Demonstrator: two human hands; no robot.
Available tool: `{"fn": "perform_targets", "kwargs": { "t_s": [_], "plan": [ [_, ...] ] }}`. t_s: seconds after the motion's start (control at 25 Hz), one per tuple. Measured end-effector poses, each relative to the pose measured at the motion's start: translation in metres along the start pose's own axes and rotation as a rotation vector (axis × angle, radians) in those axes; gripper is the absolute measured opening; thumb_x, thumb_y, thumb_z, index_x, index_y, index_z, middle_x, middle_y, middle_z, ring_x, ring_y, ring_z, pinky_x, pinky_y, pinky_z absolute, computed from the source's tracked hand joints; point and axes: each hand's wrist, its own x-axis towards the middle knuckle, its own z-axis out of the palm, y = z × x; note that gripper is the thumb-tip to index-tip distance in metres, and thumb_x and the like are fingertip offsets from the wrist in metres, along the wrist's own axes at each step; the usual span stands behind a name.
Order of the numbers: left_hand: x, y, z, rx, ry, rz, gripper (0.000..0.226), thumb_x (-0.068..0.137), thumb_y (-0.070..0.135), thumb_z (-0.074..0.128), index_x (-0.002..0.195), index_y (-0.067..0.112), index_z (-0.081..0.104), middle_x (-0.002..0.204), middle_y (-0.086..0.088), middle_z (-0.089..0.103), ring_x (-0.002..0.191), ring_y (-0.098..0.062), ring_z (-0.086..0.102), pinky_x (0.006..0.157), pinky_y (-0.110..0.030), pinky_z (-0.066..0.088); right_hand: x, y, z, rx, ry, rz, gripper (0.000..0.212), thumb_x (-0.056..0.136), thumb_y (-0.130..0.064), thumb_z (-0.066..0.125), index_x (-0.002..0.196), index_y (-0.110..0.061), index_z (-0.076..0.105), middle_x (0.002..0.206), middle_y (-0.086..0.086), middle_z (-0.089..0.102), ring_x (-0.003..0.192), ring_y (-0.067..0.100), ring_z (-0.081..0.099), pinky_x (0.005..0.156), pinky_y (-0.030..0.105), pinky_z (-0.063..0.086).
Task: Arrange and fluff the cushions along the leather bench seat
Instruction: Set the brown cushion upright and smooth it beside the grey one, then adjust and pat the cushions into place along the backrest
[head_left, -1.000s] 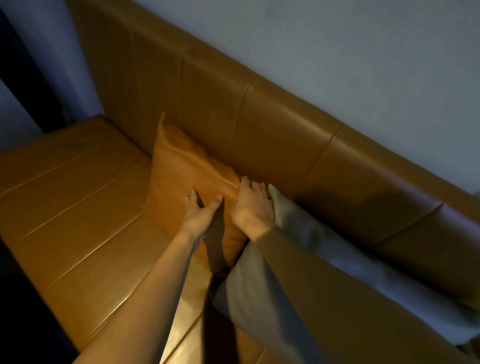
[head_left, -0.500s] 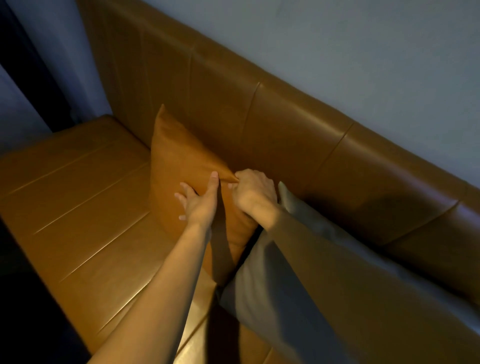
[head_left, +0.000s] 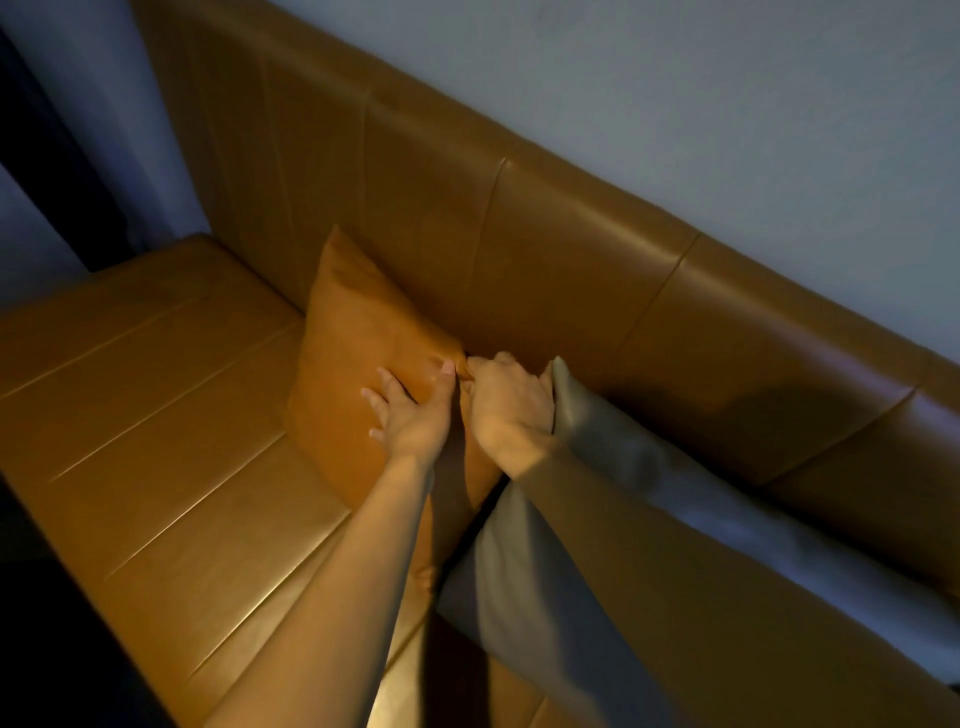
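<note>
Altogether two cushions: tan cushion (head_left: 353, 364) (upright), grey cushion (head_left: 519, 597); left hand (head_left: 410, 415) flat, right hand (head_left: 506, 402) pinching its corner.

Tan leather bench (head_left: 156, 415), plain with stitched seams; matching tan cushion (head_left: 353, 374) beside a plain grey cushion (head_left: 649, 493); pale blue-grey wall (head_left: 675, 104).

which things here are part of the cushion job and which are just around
Part of the job:
- tan leather cushion, both hands on it
- grey cushion beside it
- bench seat and backrest
- left hand, right hand

Just around:
- grey wall
- dark curtain, far left
</note>
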Motion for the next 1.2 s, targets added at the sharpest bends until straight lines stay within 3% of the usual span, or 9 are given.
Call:
{"fn": "perform_targets", "kwargs": {
  "t_s": [0.2, 0.36, 0.52, 0.64, 0.72, 0.8, 0.88, 1.08, 1.2],
  "plan": [
    [0.006, -0.013, 0.009, -0.028, -0.060, 0.007, 0.108, 0.073, 0.074, 0.061, 0.152, 0.043, -0.006, 0.160, 0.016, -0.023, 0.150, -0.030, -0.016, 0.116, -0.062, 0.021, 0.006, 0.016, 0.008, -0.018, -0.032, -0.013, 0.036, 0.103, -0.025, 0.036, 0.135, -0.021, 0.051, 0.128, 0.012, 0.060, 0.125, 0.032, 0.054, 0.115, 0.045, 0.023],
    [0.006, -0.013, 0.006, 0.036, 0.006, 0.009, 0.102, 0.076, 0.071, 0.060, 0.154, 0.036, 0.003, 0.164, 0.010, -0.013, 0.151, -0.031, 0.000, 0.115, -0.058, 0.025, 0.000, 0.014, 0.002, 0.032, -0.041, -0.041, 0.052, 0.101, -0.031, 0.044, 0.150, -0.020, 0.034, 0.141, 0.013, 0.050, 0.128, 0.033, 0.049, 0.107, 0.044, 0.036],
    [-0.008, 0.007, 0.019, 0.116, 0.069, 0.024, 0.077, 0.090, 0.050, 0.055, 0.153, 0.023, 0.020, 0.163, -0.004, 0.014, 0.146, -0.034, 0.024, 0.113, -0.052, 0.034, -0.008, 0.020, -0.020, 0.115, 0.150, -0.125, 0.033, 0.099, -0.028, 0.047, 0.129, -0.018, 0.056, 0.130, 0.008, 0.055, 0.120, 0.028, 0.052, 0.096, 0.044, 0.048],
    [-0.033, 0.017, 0.029, 0.126, 0.128, 0.170, 0.045, 0.090, 0.043, 0.052, 0.131, 0.024, 0.051, 0.139, -0.005, 0.051, 0.126, -0.031, 0.050, 0.101, -0.047, 0.046, -0.023, 0.034, -0.036, 0.163, 0.205, -0.094, 0.030, 0.098, -0.030, 0.047, 0.124, -0.023, 0.060, 0.128, 0.004, 0.056, 0.120, 0.025, 0.047, 0.098, 0.043, 0.044],
    [-0.061, 0.024, 0.039, 0.120, 0.029, 0.296, 0.023, 0.094, 0.036, 0.052, 0.111, 0.023, 0.060, 0.113, 0.001, 0.062, 0.113, -0.024, 0.057, 0.092, -0.035, 0.046, -0.046, 0.060, -0.049, 0.188, 0.270, -0.014, 0.032, 0.097, -0.034, 0.048, 0.126, -0.026, 0.058, 0.129, 0.002, 0.053, 0.122, 0.025, 0.045, 0.099, 0.043, 0.040],
    [-0.091, 0.036, 0.050, 0.149, -0.223, 0.273, 0.032, 0.095, 0.044, 0.054, 0.116, 0.020, 0.059, 0.111, 0.005, 0.060, 0.111, -0.018, 0.055, 0.088, -0.032, 0.041, -0.078, 0.104, -0.064, 0.154, 0.286, 0.135, 0.040, 0.096, -0.042, 0.048, 0.132, -0.026, 0.053, 0.134, 0.004, 0.050, 0.126, 0.027, 0.042, 0.102, 0.045, 0.035],
    [-0.103, 0.040, 0.062, 0.156, -0.362, 0.155, 0.064, 0.087, 0.058, 0.058, 0.135, 0.019, 0.044, 0.132, 0.001, 0.050, 0.122, -0.020, 0.048, 0.094, -0.036, 0.039, -0.115, 0.159, -0.078, 0.058, 0.209, 0.346, 0.052, 0.094, -0.055, 0.046, 0.137, -0.026, 0.047, 0.139, 0.008, 0.045, 0.131, 0.032, 0.037, 0.106, 0.053, 0.028],
    [-0.105, 0.030, 0.090, 0.172, -0.331, 0.043, 0.128, 0.053, 0.071, 0.078, 0.153, 0.036, 0.007, 0.162, 0.003, 0.013, 0.147, -0.033, 0.021, 0.106, -0.059, 0.034, -0.185, 0.263, -0.098, -0.076, -0.107, 0.622, 0.088, 0.077, -0.084, 0.037, 0.144, -0.027, 0.036, 0.150, 0.014, 0.034, 0.138, 0.039, 0.027, 0.111, 0.067, 0.018],
    [-0.108, 0.019, 0.107, 0.220, -0.275, 0.048, 0.116, 0.069, 0.051, 0.081, 0.152, 0.042, 0.000, 0.164, 0.003, 0.002, 0.147, -0.036, 0.016, 0.105, -0.060, 0.037, -0.202, 0.286, -0.095, -0.044, -0.190, 0.564, 0.100, 0.071, -0.086, 0.048, 0.151, -0.031, 0.023, 0.155, 0.009, 0.024, 0.142, 0.038, 0.017, 0.108, 0.071, 0.016]
  ]
}}
